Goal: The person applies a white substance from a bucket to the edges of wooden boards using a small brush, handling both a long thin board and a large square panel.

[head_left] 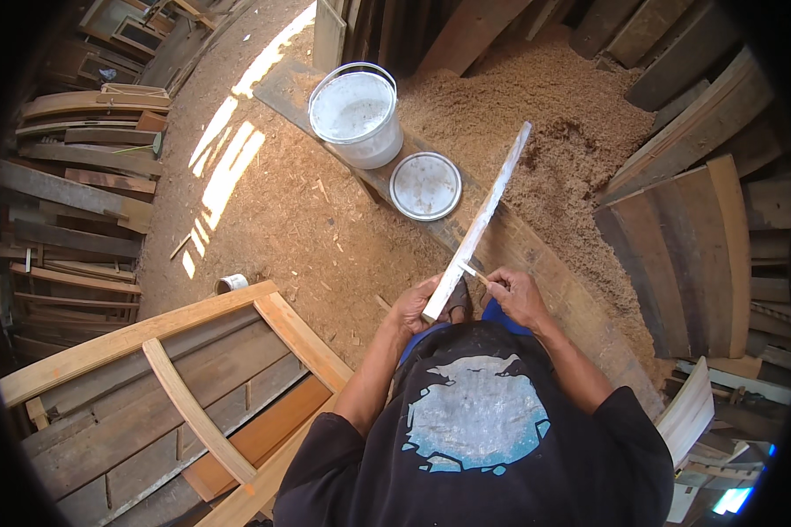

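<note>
- Left hand (410, 307) grips the strip (483, 215) by its near end; right hand (516, 297) holds a small tool (480, 276), tip at the strip's right side;
- the strip – white-coated – runs forward from the hands, long axis leaning right; left hand is nearer its end;
- bucket (369, 145) and lid (425, 186) sit left of it, on the desk (580, 303).

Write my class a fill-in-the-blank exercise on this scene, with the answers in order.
The left hand holds a long strip coated in ____ material.
The right hand grips a small tool by its ____.
Between the bucket and the lid, the ____ is nearer the person.
The wooden frame lies on the person's ____ side.
Missing words: white; handle; lid; left.
</note>
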Demonstrator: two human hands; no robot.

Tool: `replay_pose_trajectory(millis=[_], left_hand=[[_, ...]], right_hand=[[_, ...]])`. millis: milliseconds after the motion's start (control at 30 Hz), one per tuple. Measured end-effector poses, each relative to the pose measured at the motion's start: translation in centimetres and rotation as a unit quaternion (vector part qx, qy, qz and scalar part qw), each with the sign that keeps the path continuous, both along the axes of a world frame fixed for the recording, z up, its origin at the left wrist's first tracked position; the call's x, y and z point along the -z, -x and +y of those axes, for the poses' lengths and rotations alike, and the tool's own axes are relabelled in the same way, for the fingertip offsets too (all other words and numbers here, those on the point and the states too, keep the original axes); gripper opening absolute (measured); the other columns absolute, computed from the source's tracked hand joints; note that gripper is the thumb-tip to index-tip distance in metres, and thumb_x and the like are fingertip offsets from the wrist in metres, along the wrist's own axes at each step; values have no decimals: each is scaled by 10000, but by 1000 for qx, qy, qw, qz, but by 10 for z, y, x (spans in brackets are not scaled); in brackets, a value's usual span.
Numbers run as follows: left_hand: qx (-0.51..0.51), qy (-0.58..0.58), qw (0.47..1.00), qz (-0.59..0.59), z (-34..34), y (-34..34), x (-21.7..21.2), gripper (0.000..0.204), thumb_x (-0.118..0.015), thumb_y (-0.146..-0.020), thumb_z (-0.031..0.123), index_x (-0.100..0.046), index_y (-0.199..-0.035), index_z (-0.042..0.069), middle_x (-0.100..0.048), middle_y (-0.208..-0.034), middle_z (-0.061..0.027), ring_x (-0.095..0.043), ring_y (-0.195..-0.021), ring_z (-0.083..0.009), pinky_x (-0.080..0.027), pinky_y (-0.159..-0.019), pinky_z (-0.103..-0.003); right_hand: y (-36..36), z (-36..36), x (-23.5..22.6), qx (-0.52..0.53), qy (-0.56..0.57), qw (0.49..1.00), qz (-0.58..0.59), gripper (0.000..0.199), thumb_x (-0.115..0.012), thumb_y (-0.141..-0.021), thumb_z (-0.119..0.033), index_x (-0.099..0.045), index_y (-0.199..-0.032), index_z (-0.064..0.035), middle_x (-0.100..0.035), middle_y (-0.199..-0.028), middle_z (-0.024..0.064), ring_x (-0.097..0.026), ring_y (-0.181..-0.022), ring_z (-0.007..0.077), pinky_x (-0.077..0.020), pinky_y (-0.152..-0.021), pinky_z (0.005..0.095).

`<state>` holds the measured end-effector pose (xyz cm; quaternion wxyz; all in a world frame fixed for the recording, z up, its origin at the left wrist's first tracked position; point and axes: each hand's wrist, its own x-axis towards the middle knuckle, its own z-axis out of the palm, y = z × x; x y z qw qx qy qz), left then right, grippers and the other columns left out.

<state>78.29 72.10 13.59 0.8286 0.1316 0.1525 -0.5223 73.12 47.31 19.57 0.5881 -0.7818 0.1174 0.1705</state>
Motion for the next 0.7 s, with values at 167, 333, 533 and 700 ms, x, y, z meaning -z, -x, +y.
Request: replay_pose_trajectory(millis=[167,333,533,700], left_hand=[[9,-10,999,-51,-5,-4,-16,327,-557,-1041,257,-585,-1261,16,-707,-981,-92,-722,-772,-188,-637,-630,-311],[-10,-63,998,-20,-2,0,-6,336,-575,-1033,272,-592,-1245,12,-700,-972,-93,-712,-757,-178,-623,-611,-314],[11,-85,996,-20,-3,-1,-5,337,-553,-1046,293,-604,-1238,21,-711,-918,-81,-708,-722,-170,-600,-571,-303],[6,-109,993,-35,-6,1,-10,317,-547,-1047,284,-607,-1239,39,-712,-878,-62,-691,-647,-138,-592,-525,-293]], right_hand=[[6,13,-16,-38,-37,998,29,215,-656,-893,-160,-716,-989,22,-680,-797,47,-602,-726,115,-491,-668,303],[19,18,-20,-177,-102,979,2,180,-661,-895,-138,-728,-986,2,-669,-754,32,-585,-674,101,-475,-618,293],[6,-3,9,66,-112,990,63,195,-663,-894,-146,-704,-967,30,-664,-782,21,-576,-660,86,-477,-597,272],[8,3,7,12,-116,990,84,204,-664,-892,-147,-706,-979,33,-679,-800,28,-592,-703,96,-480,-644,263]])
